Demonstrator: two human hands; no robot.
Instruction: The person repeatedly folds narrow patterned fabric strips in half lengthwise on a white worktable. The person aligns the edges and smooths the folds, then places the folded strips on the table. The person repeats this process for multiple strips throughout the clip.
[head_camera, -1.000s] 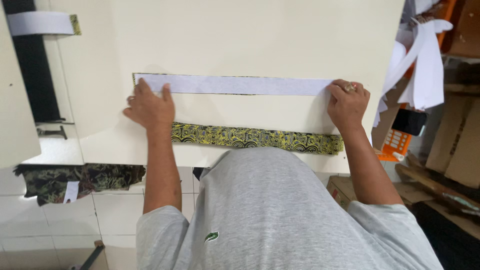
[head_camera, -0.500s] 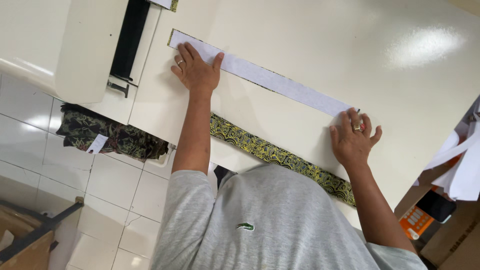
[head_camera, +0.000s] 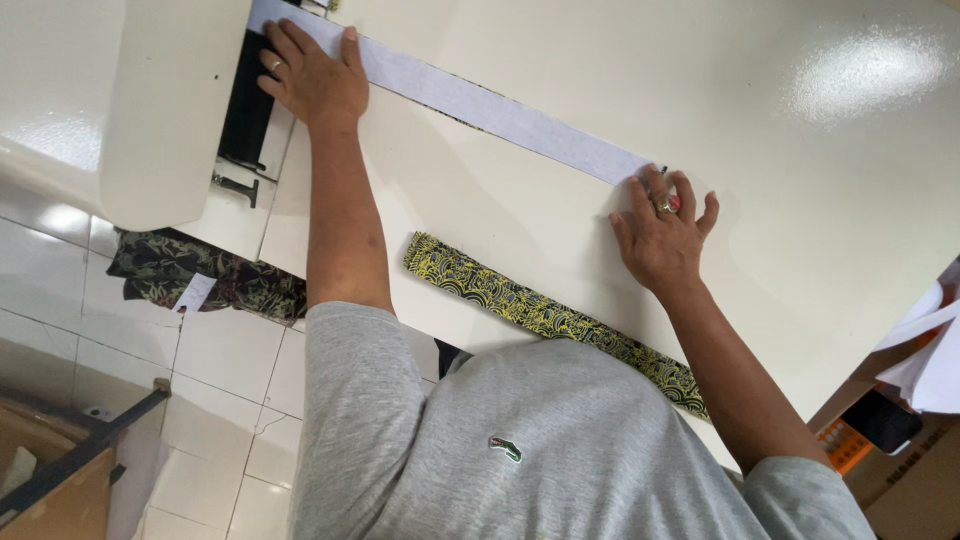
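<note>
Head view: hands (head_camera: 312, 78) flat on white strip (head_camera: 480, 105).

The person wears a grey short-sleeved T-shirt (head_camera: 560, 450) with a small green emblem (head_camera: 505, 448) on the chest. Each hand, left (head_camera: 312, 75) and right (head_camera: 662, 232), carries a ring.

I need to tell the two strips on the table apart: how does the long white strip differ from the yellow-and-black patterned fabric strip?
The long white strip is plain; the yellow-and-black patterned fabric strip is printed. The white one lies farther up the cream table, pressed flat at its ends by the left hand and right hand; the patterned one lies untouched near the table's edge. Both are narrow, flat and roughly parallel.
</note>
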